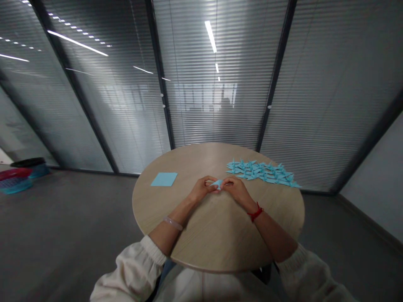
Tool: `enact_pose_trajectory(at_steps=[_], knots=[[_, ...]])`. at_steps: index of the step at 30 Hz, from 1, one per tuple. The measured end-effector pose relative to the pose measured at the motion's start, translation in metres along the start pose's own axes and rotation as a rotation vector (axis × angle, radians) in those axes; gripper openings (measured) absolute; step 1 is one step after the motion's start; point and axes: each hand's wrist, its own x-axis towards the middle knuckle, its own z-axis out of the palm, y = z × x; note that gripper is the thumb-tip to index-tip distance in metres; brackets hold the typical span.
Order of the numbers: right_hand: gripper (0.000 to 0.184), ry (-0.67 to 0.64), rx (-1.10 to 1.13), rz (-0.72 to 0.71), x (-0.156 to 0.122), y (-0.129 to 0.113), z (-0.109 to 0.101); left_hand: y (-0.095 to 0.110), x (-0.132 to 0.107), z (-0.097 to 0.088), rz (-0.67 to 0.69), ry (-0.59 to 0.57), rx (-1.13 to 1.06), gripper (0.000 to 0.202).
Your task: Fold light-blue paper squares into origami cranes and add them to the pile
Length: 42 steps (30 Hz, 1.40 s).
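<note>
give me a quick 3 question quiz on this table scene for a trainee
1. True or false: the left hand and the right hand pinch one small blue paper piece between them.
2. Multiple choice: where do the folded paper shapes lie on the table? A) at the person's left B) at the person's right C) under the wrists
3. Fill in: the flat blue sheet lies apart from both hands, on the person's ____ side.
Key: 1 true; 2 B; 3 left
</note>
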Motion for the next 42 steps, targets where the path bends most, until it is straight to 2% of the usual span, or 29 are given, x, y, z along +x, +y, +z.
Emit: enact_pose_trajectory(at_steps=[4, 7, 15, 23, 33, 38, 42], knots=[[0.010, 0.019, 0.015, 0.070, -0.001, -0.002, 0.002, 0.001, 0.000, -0.001, 0.011, -0.007, 0.033, 0.050], [0.017, 0.071, 0.024, 0.111, -0.003, -0.002, 0.003, 0.000, 0.001, -0.001, 0.019, -0.012, 0.036, 0.049], [0.022, 0.120, 0.001, 0.095, -0.004, -0.004, 0.004, -0.003, 0.004, -0.003, 0.067, -0.013, 0.113, 0.042], [0.028, 0.089, 0.057, 0.117, -0.004, -0.007, 0.003, -0.001, 0.004, -0.003, 0.089, 0.008, 0.183, 0.038], [0.036, 0.018, 0.401, 0.248, -0.004, -0.015, 0.001, 0.000, 0.004, -0.006, 0.095, 0.034, 0.173, 0.036], [0.053, -0.016, 0.419, 0.210, -0.004, -0.011, 0.005, 0.004, 0.002, -0.002, 0.078, 0.028, 0.164, 0.033], [0.053, -0.024, 0.409, 0.185, -0.004, -0.006, 0.007, 0.004, 0.002, -0.001, 0.089, 0.012, 0.173, 0.034]])
